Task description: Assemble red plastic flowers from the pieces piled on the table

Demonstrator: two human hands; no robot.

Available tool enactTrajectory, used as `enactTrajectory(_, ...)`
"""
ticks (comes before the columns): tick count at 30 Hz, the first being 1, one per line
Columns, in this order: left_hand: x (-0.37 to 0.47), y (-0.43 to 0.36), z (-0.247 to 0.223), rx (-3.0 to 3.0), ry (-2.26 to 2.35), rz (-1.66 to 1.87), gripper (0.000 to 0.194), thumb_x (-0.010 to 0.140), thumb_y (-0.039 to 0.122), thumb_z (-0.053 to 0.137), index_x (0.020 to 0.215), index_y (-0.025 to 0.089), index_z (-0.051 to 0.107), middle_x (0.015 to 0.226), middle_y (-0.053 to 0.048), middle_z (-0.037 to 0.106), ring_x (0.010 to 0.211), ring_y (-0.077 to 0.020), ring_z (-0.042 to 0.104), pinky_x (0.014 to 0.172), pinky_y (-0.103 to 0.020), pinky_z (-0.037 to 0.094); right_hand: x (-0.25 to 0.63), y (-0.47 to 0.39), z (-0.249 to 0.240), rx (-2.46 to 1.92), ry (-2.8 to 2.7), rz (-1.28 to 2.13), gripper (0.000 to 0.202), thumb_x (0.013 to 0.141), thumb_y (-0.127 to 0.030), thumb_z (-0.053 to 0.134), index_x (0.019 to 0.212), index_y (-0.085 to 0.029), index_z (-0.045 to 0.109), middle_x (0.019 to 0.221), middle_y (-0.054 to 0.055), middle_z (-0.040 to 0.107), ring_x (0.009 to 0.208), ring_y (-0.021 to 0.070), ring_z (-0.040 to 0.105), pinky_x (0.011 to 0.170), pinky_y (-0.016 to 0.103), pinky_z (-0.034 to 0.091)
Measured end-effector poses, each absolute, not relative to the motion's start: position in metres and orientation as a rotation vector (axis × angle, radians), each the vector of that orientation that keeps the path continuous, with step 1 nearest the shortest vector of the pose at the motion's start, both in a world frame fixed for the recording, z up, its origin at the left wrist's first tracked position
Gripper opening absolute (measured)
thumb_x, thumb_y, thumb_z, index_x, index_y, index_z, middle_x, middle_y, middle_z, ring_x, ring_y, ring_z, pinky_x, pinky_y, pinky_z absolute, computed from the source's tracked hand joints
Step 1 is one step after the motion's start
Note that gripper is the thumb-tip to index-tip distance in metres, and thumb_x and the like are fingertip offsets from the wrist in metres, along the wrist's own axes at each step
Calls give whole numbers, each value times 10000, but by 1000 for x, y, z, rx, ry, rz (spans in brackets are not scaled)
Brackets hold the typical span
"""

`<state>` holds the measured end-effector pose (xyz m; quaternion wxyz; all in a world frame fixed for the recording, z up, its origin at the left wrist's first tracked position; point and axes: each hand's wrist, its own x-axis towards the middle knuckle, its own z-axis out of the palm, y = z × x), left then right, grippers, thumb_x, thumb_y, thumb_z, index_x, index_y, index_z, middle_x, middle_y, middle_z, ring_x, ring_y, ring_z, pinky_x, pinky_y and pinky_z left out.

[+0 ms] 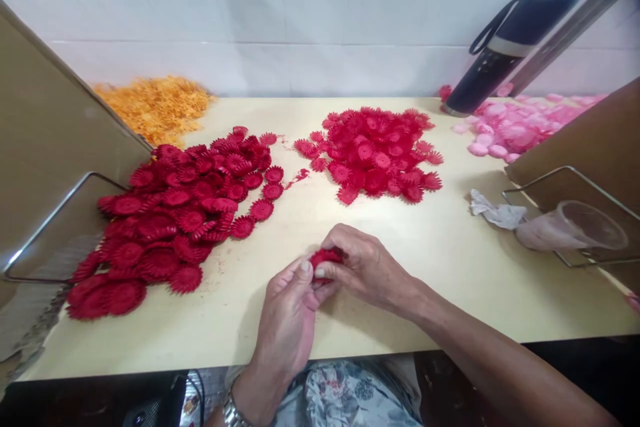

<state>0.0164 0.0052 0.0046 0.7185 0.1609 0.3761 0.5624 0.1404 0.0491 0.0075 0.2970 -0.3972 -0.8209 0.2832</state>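
Observation:
Between both hands, above the table's front part, is a small dark red flower piece (326, 263) with a toothed edge. My left hand (293, 307) pinches its left side, thumb on top. My right hand (357, 265) grips the right side with thumb and curled fingers, hiding part of it. A large heap of dark red toothed flower discs (175, 217) lies to the left. Behind the hands sits a second pile of lighter red flower pieces (380, 157). A few small red scraps (300, 175) lie between the piles.
Orange petals (160, 107) are heaped at the back left, pink petals (525, 123) at the back right beside a dark bottle (495, 53). A plastic cup (565, 227) leans in a wire holder near crumpled tissue (497, 210). Cardboard panels (60, 100) flank the table (410, 320).

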Motion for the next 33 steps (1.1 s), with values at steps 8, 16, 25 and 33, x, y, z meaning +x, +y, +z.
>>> enactTrajectory(8, 16, 4, 6, 431, 940, 1267, 129, 793, 192, 581, 798, 113, 682, 798, -75, 706, 815, -188, 642, 773, -324, 520, 144, 52, 6, -1019, -2100, 645, 199, 845, -90, 401, 786, -159, 579, 667, 30, 593, 600, 123, 547, 550, 229, 442)
enactTrajectory(16, 10, 5, 5, 287, 889, 1257, 121, 780, 181, 590, 725, 113, 672, 780, -69, 714, 831, -241, 666, 874, -467, 483, 198, 123, 34, -1474, -2087, -246, 267, 803, -67, 450, 950, -183, 640, 1044, 112, 618, 1032, 286, 516, 838, 457, 402)
enactTrajectory(25, 16, 6, 3, 360, 807, 1246, 152, 825, 175, 542, 812, 107, 678, 772, -57, 693, 716, -135, 626, 782, -330, 527, 149, 54, 11, -1100, -2251, 711, 142, 734, -208, 683, 821, -150, 586, 732, 30, 572, 697, 153, 528, 616, 260, 432)
enactTrajectory(33, 18, 0, 1, 441, 897, 1240, 155, 801, 214, 579, 853, 111, 683, 856, -81, 693, 798, -170, 623, 742, -303, 521, 143, 47, 5, -1006, -2084, 816, 120, 832, -125, 489, 760, -152, 581, 694, 34, 567, 646, 135, 519, 596, 248, 412)
